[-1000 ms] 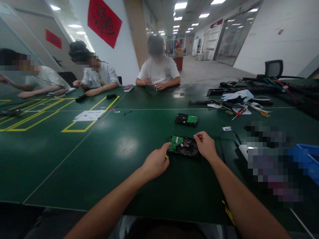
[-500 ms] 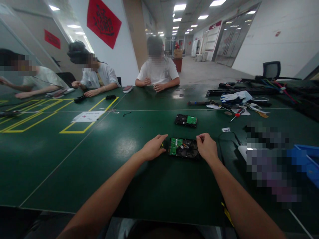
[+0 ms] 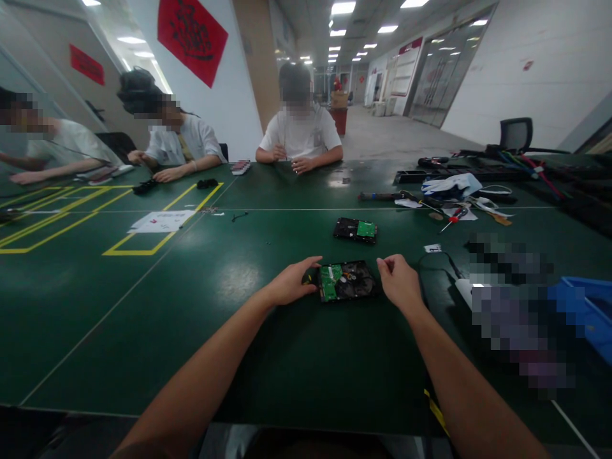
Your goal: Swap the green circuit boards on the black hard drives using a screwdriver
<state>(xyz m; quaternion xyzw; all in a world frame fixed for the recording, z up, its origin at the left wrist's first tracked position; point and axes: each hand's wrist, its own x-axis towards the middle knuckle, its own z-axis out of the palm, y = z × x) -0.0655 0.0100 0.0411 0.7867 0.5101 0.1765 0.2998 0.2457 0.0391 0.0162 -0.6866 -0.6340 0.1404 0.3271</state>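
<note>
A hard drive [image 3: 359, 284], with a green circuit board and black casing upward, lies on the green table between my hands. My left hand [image 3: 292, 281] is at its left end, thumb and fingers apart around that edge; I cannot tell whether they touch it. A small yellow-and-black thing [image 3: 308, 278] shows between the thumb and fingers, too little visible to name. Just off the drive's right end, my right hand [image 3: 400, 282] is closed, thumb against fingertips; anything in the pinch is hidden. Farther back lies a second hard drive [image 3: 355, 230].
Screwdrivers [image 3: 452, 219], gloves [image 3: 452, 185] and cables lie at the back right. A blue bin [image 3: 586, 306] stands on the right. Paper [image 3: 161, 221] lies by yellow tape at the left. Across the table sit several people, one [image 3: 300, 137] straight ahead.
The near hard drive has shifted slightly left and turned a little. My right hand, formerly at its right edge, is now apart from it.
</note>
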